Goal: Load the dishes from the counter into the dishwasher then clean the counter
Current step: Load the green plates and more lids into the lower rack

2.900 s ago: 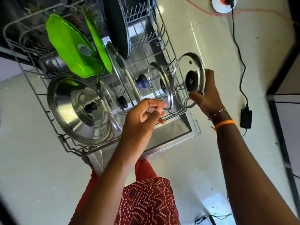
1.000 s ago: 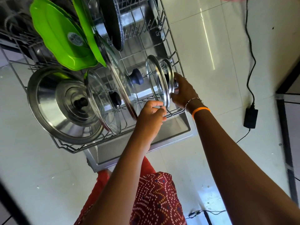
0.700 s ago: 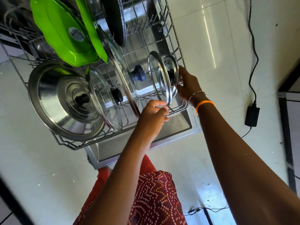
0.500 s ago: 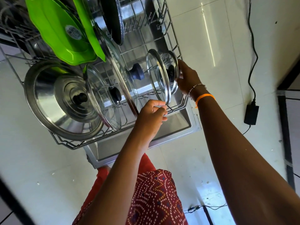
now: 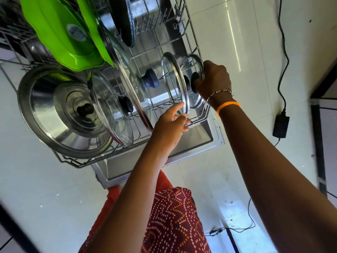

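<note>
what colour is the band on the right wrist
Orange band, beside a thin beaded bracelet; clearest in the head view.

Single head-worn wide-angle view, looking steeply down from above. Near range: dishwasher rack (image 5: pixel 127 157) fills 9 to 12 o'clock, both forearms enter from 5 to 6 o'clock. Floor (image 5: pixel 255 52) spreads toward 1 to 3 o'clock. Edges bend with lens. No second view for overlap.
</note>
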{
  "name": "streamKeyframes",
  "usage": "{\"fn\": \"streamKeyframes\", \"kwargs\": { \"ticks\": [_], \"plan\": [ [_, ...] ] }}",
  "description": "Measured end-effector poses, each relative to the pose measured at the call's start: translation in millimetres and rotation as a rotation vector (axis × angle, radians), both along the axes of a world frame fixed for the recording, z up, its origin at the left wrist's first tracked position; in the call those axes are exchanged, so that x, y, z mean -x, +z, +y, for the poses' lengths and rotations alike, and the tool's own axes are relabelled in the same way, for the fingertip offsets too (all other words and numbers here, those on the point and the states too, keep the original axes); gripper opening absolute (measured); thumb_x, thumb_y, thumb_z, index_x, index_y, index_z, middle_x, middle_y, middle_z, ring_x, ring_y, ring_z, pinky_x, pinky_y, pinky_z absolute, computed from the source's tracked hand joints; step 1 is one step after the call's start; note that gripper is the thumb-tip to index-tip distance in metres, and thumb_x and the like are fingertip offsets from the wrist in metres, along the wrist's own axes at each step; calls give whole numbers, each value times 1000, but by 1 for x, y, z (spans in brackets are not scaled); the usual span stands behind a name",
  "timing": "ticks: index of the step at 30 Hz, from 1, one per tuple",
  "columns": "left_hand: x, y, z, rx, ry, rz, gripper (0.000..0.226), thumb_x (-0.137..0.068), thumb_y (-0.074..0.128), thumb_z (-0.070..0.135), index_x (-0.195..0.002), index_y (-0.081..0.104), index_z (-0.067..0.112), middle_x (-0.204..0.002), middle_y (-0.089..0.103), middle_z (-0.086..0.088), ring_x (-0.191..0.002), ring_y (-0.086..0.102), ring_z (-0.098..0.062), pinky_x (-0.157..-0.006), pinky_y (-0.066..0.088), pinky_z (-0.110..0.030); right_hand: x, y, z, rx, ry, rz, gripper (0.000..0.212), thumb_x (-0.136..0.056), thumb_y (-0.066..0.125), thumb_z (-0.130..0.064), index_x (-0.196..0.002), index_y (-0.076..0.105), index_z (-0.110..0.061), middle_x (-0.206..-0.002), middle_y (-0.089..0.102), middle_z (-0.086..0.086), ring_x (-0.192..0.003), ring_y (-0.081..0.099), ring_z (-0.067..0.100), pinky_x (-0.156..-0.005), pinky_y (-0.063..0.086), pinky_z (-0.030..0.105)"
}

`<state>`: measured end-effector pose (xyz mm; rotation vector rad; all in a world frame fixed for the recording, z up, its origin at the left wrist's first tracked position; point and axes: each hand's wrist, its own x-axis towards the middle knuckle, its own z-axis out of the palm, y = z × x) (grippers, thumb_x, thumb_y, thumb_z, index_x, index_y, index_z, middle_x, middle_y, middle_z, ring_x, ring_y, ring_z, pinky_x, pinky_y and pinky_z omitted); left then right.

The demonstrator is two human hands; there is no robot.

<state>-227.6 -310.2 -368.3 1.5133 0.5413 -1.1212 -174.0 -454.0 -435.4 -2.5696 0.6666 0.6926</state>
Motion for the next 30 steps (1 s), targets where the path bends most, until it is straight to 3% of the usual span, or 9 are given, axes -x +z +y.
{"fn": "streamKeyframes", "kwargs": {
  "ticks": [6,12,17,21,23,25,27,30],
  "plan": [
    [-2,-6,0,-9,-17,-6,44,-99,41,16,-141,37,27,-105,60,-5,-94,59,-10,-67,48,-10,-5,23,4,81,25,-19,30,-86,54,-22,-112,53,-6,-113,57,19,-102,55,39,-71,36,31],
    [-3,-9,0,-35,-37,9,42,-99,41,15,-140,40,23,-107,60,-4,-90,59,-9,-64,49,-7,9,35,2,131,182,-45,30,-90,50,-23,-118,50,-12,-110,59,21,-99,56,43,-67,33,34],
    [1,-13,-3,-134,-142,-46,34,-96,46,22,-130,47,23,-112,58,0,-100,61,-18,-94,49,-37,36,27,12,130,174,-146,32,-93,47,-22,-123,48,-13,-102,65,18,-92,58,43,-65,31,33],
    [-1,-14,-12,-279,-256,-286,37,-93,48,11,-126,44,28,-130,31,1,-108,51,-17,-73,41,-14,38,13,12,105,112,-161,34,-94,46,-23,-126,47,-13,-101,66,16,-93,58,42,-64,32,32],
    [-4,-18,-17,-300,-324,-346,44,-93,46,5,-128,47,30,-144,19,1,-128,37,-21,-85,36,-16,32,10,12,74,119,-199,36,-93,47,-22,-127,48,-13,-101,66,17,-93,58,43,-65,33,33],
    [-11,-24,-22,-303,-351,-343,51,-92,43,-1,-133,48,29,-150,12,1,-137,23,-20,-87,31,-16,26,9,8,57,127,-208,36,-92,48,-22,-128,48,-15,-102,66,18,-93,58,42,-64,31,32],
    [-17,-30,-26,-294,-347,-373,58,-91,40,-7,-138,44,26,-148,19,-2,-134,26,-20,-86,33,-13,25,9,1,24,111,-222,35,-92,50,-23,-125,51,-14,-100,66,19,-92,58,43,-64,30,30],
    [-23,-38,-32,-317,-263,-491,52,-92,45,-5,-137,47,20,-126,40,-5,-101,47,-8,-71,43,-4,31,9,-5,-12,87,-240,31,-90,52,-23,-119,55,-13,-95,67,19,-88,58,44,-64,33,31]
  ]
}}
